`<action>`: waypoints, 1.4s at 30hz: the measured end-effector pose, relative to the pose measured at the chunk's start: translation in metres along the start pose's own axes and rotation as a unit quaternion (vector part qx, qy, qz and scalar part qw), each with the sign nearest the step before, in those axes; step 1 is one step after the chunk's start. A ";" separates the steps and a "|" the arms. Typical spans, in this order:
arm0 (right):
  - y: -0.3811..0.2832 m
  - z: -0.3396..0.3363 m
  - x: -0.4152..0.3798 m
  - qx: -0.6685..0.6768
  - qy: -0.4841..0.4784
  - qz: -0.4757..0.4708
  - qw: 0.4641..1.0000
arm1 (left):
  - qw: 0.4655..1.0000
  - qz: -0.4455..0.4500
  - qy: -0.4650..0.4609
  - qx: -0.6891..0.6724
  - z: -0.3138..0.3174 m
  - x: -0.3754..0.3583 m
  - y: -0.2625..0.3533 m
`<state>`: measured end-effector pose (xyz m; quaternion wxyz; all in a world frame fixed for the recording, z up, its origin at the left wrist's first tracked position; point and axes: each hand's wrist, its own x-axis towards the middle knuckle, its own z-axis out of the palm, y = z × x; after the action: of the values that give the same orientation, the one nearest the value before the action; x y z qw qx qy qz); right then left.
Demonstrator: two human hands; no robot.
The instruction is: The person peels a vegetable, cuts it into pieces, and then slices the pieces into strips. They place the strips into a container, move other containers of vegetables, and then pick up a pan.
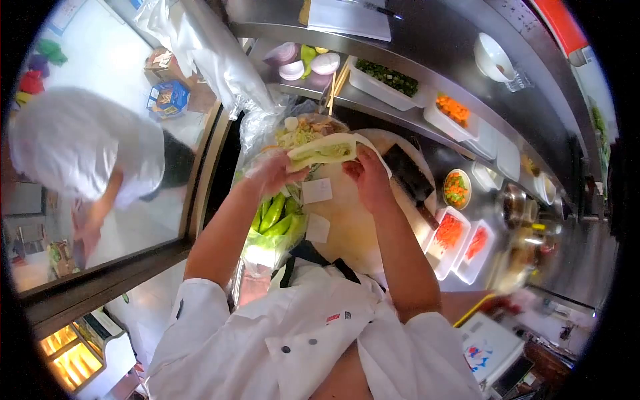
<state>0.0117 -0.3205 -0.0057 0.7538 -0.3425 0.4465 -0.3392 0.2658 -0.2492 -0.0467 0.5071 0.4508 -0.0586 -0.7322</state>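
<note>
Pale-green piece (pixel 325 152) between hands (pixel 270 172) (pixel 367 175); jacket logo (pixel 333 318) illegible

Bright; edges fisheye-bent, far right apparently blurred.

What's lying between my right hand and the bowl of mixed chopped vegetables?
A dark-bladed cleaver, lying on the round chopping board, as the head view shows.

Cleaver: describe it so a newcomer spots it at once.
Start with the large round cutting board in front of the person. At its right side, just beyond the right hand, lies the cleaver. Its broad, dark, rectangular blade sets it apart from the pale board and the white trays of red pieces nearby.
</note>
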 end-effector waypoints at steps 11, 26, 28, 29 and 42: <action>0.019 0.050 0.032 0.318 -0.045 0.000 0.947 | 0.982 0.023 -0.091 0.163 0.069 -0.065 -0.025; 0.033 0.083 0.036 0.111 0.010 0.146 0.983 | 0.996 -0.010 0.035 0.080 0.067 -0.064 -0.017; 0.024 0.089 0.031 0.106 0.048 0.161 0.980 | 0.998 -0.018 0.031 0.051 0.057 -0.051 -0.026; 0.025 0.089 0.032 0.106 0.048 0.161 0.980 | 0.999 -0.026 0.028 0.022 0.053 -0.046 -0.030; 0.047 0.084 0.047 0.106 0.038 0.165 0.980 | 0.988 -0.072 0.065 0.123 0.042 -0.039 -0.012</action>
<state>0.1152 -0.3156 -0.0340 0.8142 -0.1686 0.4864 -0.2683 0.2305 -0.2285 -0.0050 0.3965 0.5591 -0.0827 -0.7234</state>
